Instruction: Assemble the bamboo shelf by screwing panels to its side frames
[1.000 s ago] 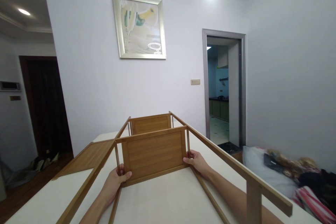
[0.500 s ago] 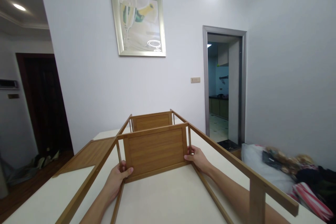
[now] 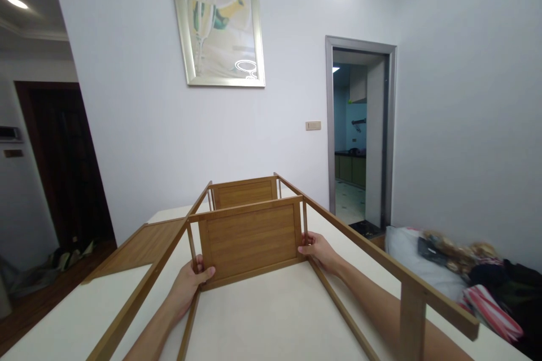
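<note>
A brown wooden shelf frame (image 3: 355, 238) lies on its side on a white table (image 3: 254, 324). Its near shelf board (image 3: 249, 242) stands upright between the long rails, and a second shelf board (image 3: 245, 196) crosses the frame farther back. My left hand (image 3: 192, 281) grips the near board's lower left edge, thumb on the face and fingers curled behind by the slim bar. At the lower right edge, my right hand (image 3: 317, 249) pinches the same board, its fingers round the side bar. The fingertips behind the board are partly hidden.
Another wooden panel (image 3: 131, 248) lies flat on the table at the left. A white bag (image 3: 406, 254) and piled clothes (image 3: 503, 287) sit beyond the right edge. A framed picture (image 3: 222, 28) hangs on the wall, left of a doorway (image 3: 349, 141).
The view has shifted slightly, so the wall and doorway sit a little farther left and higher. Both hands keep their places on the near shelf board.
</note>
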### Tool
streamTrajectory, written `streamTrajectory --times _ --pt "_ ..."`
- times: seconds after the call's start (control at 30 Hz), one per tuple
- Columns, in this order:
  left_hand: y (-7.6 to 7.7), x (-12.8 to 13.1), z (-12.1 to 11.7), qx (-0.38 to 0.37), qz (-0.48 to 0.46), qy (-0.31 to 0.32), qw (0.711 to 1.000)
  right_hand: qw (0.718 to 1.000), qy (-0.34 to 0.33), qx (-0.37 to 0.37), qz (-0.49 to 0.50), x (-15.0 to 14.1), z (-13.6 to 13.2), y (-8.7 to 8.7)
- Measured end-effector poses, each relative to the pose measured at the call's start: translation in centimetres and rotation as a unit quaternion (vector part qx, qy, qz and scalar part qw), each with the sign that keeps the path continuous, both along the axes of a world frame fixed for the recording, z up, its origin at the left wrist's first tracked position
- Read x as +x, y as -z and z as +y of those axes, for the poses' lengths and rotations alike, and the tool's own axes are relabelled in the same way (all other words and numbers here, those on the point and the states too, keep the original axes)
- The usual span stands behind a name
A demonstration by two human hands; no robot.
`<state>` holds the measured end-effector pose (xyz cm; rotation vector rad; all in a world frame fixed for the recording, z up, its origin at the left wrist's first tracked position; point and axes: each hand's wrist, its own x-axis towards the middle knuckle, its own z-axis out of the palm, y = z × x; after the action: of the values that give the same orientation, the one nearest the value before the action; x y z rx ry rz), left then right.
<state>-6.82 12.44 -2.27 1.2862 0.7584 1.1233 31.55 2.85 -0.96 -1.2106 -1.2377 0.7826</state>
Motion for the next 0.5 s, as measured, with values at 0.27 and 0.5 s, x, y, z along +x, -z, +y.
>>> streamTrajectory --times 0.27,0.5 --pt "0.24 0.2 0.14 -0.001 -0.006 -0.015 1.0 0.999 0.008 -0.012 -0.033 -0.01 -0.18 0.7" --pt "0.7 -0.04 0.56 -0.002 0.012 -0.021 1.0 0.998 0.023 -0.016 -0.049 -0.04 -0.11 0.54"
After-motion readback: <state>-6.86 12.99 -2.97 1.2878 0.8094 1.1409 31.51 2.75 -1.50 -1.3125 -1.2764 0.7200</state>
